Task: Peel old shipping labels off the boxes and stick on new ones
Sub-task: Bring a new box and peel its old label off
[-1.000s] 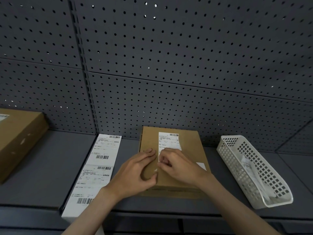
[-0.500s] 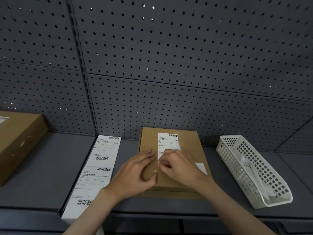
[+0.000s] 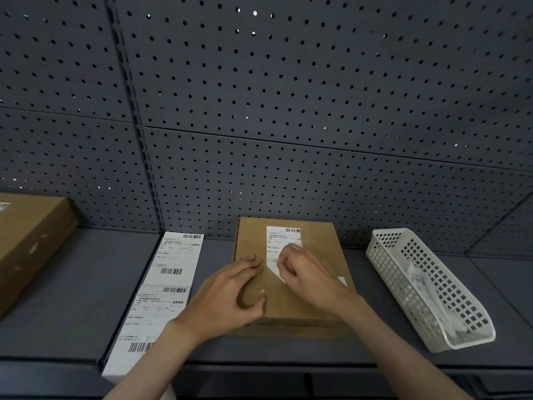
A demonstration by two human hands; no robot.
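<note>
A brown cardboard box [image 3: 311,301] lies flat on the grey shelf, in the middle. A white shipping label [image 3: 281,241] is stuck on its top; the label's near corner is lifted off the cardboard. My right hand [image 3: 311,277] pinches that lifted corner with curled fingers. My left hand [image 3: 230,293] presses flat on the box's left part, thumb near the front edge. A strip of new white labels [image 3: 161,287] with barcodes lies on the shelf just left of the box.
A white perforated plastic basket [image 3: 403,272] holding crumpled label paper stands to the right. Another brown box [image 3: 31,243] sits at the far left. A grey pegboard wall [image 3: 288,111] rises behind the shelf [image 3: 72,298].
My right hand has drawn the label's near corner up and back, exposing more bare cardboard beneath it. My left hand stays pressed on the box.
</note>
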